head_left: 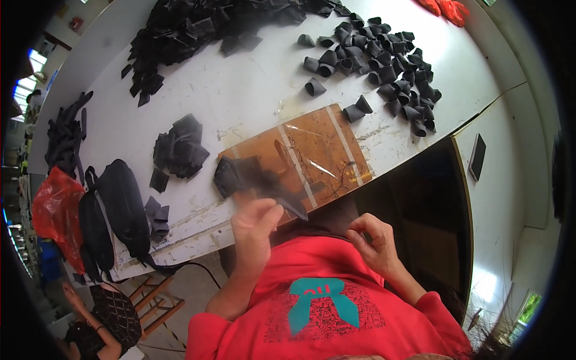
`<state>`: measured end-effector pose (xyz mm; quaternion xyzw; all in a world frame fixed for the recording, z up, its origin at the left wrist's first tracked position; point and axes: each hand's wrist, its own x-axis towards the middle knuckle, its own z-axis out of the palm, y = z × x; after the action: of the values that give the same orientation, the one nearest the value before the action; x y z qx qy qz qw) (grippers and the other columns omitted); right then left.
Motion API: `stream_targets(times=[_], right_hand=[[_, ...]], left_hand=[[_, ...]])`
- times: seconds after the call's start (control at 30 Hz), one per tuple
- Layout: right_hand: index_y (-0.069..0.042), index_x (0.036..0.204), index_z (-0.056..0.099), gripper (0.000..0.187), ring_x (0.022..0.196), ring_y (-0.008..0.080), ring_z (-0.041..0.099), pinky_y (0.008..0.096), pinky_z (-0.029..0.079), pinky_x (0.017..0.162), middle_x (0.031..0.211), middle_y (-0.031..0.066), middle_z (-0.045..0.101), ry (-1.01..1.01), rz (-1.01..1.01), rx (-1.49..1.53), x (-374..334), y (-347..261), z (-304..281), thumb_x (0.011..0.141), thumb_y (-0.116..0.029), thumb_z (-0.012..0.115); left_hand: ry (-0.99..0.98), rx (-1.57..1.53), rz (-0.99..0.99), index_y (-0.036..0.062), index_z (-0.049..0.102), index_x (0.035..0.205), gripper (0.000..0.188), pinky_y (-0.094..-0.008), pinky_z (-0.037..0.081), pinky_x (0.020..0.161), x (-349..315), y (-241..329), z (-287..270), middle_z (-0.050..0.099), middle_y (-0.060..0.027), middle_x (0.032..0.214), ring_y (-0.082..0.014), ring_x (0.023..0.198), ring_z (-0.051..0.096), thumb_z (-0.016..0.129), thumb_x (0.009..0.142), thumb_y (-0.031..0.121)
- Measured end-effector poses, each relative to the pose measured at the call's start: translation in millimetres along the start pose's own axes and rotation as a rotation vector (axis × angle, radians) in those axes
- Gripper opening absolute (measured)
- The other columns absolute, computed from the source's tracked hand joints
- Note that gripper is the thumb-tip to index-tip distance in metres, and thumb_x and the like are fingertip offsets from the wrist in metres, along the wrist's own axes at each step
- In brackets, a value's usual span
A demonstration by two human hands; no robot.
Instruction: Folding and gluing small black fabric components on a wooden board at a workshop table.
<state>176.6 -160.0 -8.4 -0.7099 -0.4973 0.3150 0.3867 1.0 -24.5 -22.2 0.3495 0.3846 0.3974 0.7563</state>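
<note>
My left hand [255,225] is closed in a pinch over the table's near edge. Its fingertips meet a blurred black flat strip [293,204] that slants down past the edge. Just beyond it, a small pile of black flat pieces [231,175] lies on the left side of a brown board [327,141] with pale tape bands across it. My right hand [375,241] is held in front of my red top, apart from the board. Its thumb and fingers are curled together, and whatever they may hold is too small to make out.
Black folded loops [384,63] are scattered at the far right of the white table [252,90]. A big heap of black pieces [198,27] sits at the back, a smaller stack [179,147] left of the board. Far left are a black bag [123,204] and red plastic bag [59,210].
</note>
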Motion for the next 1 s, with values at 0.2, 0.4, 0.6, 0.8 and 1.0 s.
stream_targets(times=[0.2, 0.4, 0.6, 0.8, 1.0], right_hand=[[-0.001, 0.082, 0.058, 0.014, 0.062, 0.0182, 0.057, 0.0272, 0.045, 0.053, 0.073, 0.0079, 0.056, 0.063, -0.247, 0.123, 53.5, -48.0, 40.8, 0.073, -0.007, 0.066], [-0.002, 0.08, 0.062, 0.011, 0.06, 0.0206, 0.058, 0.0282, 0.045, 0.051, 0.07, 0.0085, 0.056, 0.011, -0.322, 0.186, 69.5, -36.4, 46.3, 0.071, -0.003, 0.066], [-0.004, 0.075, 0.058, 0.009, 0.061, 0.0252, 0.056, 0.0325, 0.046, 0.051, 0.069, 0.0084, 0.054, 0.035, -0.482, -0.234, 68.6, -24.8, 55.2, 0.069, -0.004, 0.064], [-0.004, 0.076, 0.053, 0.012, 0.067, 0.0249, 0.055, 0.035, 0.046, 0.054, 0.073, 0.008, 0.051, 0.013, -0.503, -0.495, 71.6, -12.0, 71.4, 0.066, -0.005, 0.06], [-0.004, 0.077, 0.051, 0.015, 0.065, 0.0268, 0.054, 0.0353, 0.045, 0.052, 0.073, 0.0099, 0.048, 0.183, -0.513, -0.431, 77.5, -13.5, 74.1, 0.064, -0.005, 0.057]], left_hand=[[-0.025, 0.319, 0.178, -0.0007, 0.057, 0.078, 0.002, -0.0182, 0.039, 0.065, -5.8, 4.0, -0.7, 0.053, 0.0003, 0.077, -0.0057, 0.072, 0.049, 0.059, 0.078, -0.003], [-0.11, 0.328, 0.127, -0.0001, 0.056, 0.077, 0.003, -0.0182, 0.039, 0.064, -8.1, 4.7, -1.9, 0.052, 0.0004, 0.08, -0.0054, 0.072, 0.048, 0.058, 0.079, -0.002], [0.118, 0.919, 0.593, -0.0009, 0.059, 0.077, 0.001, -0.018, 0.04, 0.046, -4.3, -21.5, 1.7, 0.056, 0.0006, 0.06, -0.0011, 0.054, 0.05, 0.06, 0.077, -0.002], [0.166, 0.526, 0.323, -0.0036, 0.046, 0.099, 0.025, -0.0182, 0.046, 0.058, 1.1, -36.9, -0.6, 0.062, -0.0052, 0.072, -0.0038, 0.065, 0.055, 0.058, 0.077, -0.004], [0.018, 0.126, -0.056, -0.0011, 0.047, 0.103, 0.028, -0.0176, 0.044, 0.052, 7.8, -8.5, -5.1, 0.061, -0.0053, 0.076, -0.0055, 0.058, 0.054, 0.058, 0.077, -0.003]])
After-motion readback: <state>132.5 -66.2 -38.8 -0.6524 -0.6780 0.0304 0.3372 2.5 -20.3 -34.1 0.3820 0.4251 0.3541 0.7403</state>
